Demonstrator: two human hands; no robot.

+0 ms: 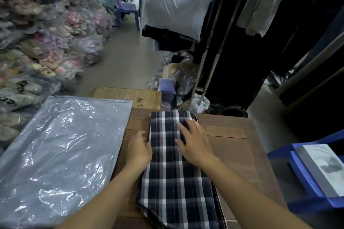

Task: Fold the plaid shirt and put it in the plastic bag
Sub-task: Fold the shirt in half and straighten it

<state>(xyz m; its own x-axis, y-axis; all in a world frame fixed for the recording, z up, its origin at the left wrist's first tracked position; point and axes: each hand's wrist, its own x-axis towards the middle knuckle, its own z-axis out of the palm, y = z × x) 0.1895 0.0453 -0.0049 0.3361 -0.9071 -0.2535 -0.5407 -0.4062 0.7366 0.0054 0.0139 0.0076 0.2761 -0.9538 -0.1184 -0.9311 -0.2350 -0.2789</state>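
Note:
The plaid shirt point(173, 173), dark navy with white checks, lies folded into a long narrow strip down the middle of the brown wooden table point(232, 154). My left hand point(138, 149) rests at the strip's left edge, fingers curled against the fabric. My right hand point(194, 140) lies flat on top of the shirt near its far end, fingers spread. The clear plastic bag point(61, 154), with something grey inside, lies flat to the left of the shirt and overhangs the table.
A cardboard box point(126, 95) stands beyond the table. Blue plastic trays point(305, 178) with a grey-white box sit at the right. Bagged goods are piled along the left; dark clothes hang on a rack point(208, 65) at the right. A purple chair point(126, 11) stands far back.

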